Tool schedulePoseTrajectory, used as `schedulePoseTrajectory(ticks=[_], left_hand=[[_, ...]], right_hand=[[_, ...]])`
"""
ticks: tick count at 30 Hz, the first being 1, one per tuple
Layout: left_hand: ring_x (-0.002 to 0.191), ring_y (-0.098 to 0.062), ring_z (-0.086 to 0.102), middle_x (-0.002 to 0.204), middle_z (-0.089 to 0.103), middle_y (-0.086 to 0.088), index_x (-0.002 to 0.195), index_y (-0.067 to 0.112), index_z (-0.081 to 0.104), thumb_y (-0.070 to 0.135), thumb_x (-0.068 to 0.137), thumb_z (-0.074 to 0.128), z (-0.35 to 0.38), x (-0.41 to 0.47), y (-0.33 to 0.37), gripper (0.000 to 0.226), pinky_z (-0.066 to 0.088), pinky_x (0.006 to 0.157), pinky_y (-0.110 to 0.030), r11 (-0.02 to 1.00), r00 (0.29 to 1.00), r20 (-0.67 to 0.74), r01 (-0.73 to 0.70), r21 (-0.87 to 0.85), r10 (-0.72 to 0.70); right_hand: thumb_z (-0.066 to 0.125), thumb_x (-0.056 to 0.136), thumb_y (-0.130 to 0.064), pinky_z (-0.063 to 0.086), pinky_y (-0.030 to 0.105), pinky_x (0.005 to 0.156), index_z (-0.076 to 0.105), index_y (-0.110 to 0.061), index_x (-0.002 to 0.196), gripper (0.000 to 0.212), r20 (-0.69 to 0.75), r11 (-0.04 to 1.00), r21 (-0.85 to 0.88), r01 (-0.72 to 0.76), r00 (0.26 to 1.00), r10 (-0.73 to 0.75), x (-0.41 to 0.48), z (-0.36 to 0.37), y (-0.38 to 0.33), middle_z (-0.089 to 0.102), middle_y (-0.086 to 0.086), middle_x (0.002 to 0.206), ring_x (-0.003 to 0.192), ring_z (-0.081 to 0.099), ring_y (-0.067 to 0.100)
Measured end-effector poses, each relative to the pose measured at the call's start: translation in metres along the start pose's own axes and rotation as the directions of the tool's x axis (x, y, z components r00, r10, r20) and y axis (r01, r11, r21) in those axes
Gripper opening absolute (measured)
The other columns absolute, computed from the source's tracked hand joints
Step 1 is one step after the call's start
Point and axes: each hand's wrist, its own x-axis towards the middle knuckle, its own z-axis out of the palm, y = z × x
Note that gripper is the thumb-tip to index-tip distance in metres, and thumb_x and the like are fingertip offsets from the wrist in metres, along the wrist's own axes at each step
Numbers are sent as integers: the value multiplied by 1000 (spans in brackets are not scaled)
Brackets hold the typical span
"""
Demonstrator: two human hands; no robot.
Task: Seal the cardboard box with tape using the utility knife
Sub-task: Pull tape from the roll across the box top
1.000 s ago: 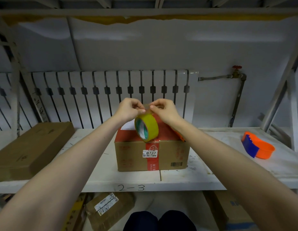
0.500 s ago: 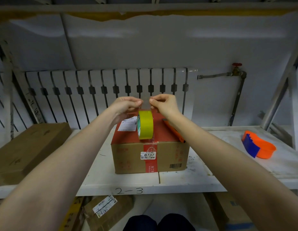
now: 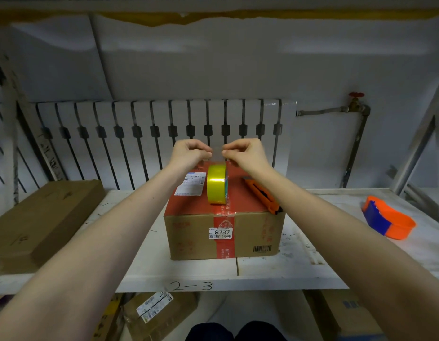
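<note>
A cardboard box (image 3: 223, 232) with a red top and a red strip down its front stands on the white shelf (image 3: 287, 269). A yellow tape roll (image 3: 217, 184) stands on edge on the box top, hanging from a clear strip of tape. My left hand (image 3: 190, 152) and my right hand (image 3: 245, 152) pinch the two corners of the tape's free end just above the roll. An orange utility knife (image 3: 262, 195) lies on the right side of the box top.
A flat brown box (image 3: 41, 217) lies on the shelf at the left. An orange and blue tape dispenser (image 3: 388, 221) sits at the right. A radiator (image 3: 164, 134) and a pipe with a red valve (image 3: 356, 104) stand behind. More boxes (image 3: 149, 313) lie below the shelf.
The tape roll has come down from in front of the box onto its top and turned edge-on. Both hands stayed pinched on the tape end, moving slightly back over the box.
</note>
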Motion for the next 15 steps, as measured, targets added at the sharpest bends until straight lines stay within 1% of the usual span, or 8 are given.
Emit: schedulePoseTrajectory(ticks=[2, 6, 8, 10, 12, 15], left_hand=[[64, -16, 60, 75, 66, -4, 73, 16, 68, 5, 80, 67, 0, 0, 1, 14, 50, 57, -22, 1000, 1000, -2, 9, 3, -9], [60, -14, 60, 72, 67, -5, 76, 14, 70, 5, 79, 68, 1, -1, 3, 9, 51, 54, -19, 999, 999, 2, 33, -11, -33], [60, -13, 60, 73, 66, -4, 80, 10, 71, 5, 80, 67, 1, -2, 4, 7, 51, 51, -16, 998, 998, 8, 55, -25, -55], [57, -13, 59, 73, 66, -4, 83, 8, 72, 4, 80, 66, 1, -2, 6, 8, 50, 47, -14, 996, 997, 13, 81, -45, -81], [52, -13, 57, 70, 68, -3, 81, 9, 73, 4, 78, 66, 0, -3, 8, 8, 49, 46, -15, 991, 993, 18, 114, -71, -113], [45, -13, 55, 60, 69, 1, 77, 11, 73, 4, 76, 68, -1, -5, 10, 9, 48, 45, -15, 986, 990, 26, 138, -93, -136]], right_hand=[[67, 83, -4, 51, 19, 53, 70, 0, 96, 13, 53, 997, 66, -38, 998, 34, -3, -3, -5, 66, 16, 74, 60, 61, 20], [65, 85, -1, 53, 15, 54, 63, 8, 102, 20, 99, 981, 154, -118, 990, 104, -5, -9, -7, 66, 12, 74, 56, 63, 7], [65, 85, -1, 54, 15, 55, 63, 9, 101, 19, 127, 979, 157, -133, 985, 114, -6, -12, -8, 67, 13, 76, 56, 64, 5], [65, 85, -2, 54, 15, 57, 64, 6, 99, 16, 173, 976, 147, -160, 976, 134, -5, -16, -11, 67, 12, 76, 61, 65, 7], [64, 85, -2, 55, 16, 59, 65, 4, 96, 12, 223, 971, 137, -195, 961, 161, -4, -20, -14, 68, 11, 77, 66, 66, 10], [63, 86, -3, 56, 17, 63, 66, 3, 98, 14, 270, 972, 97, -213, 946, 180, -4, -24, -17, 69, 10, 80, 70, 67, 10]])
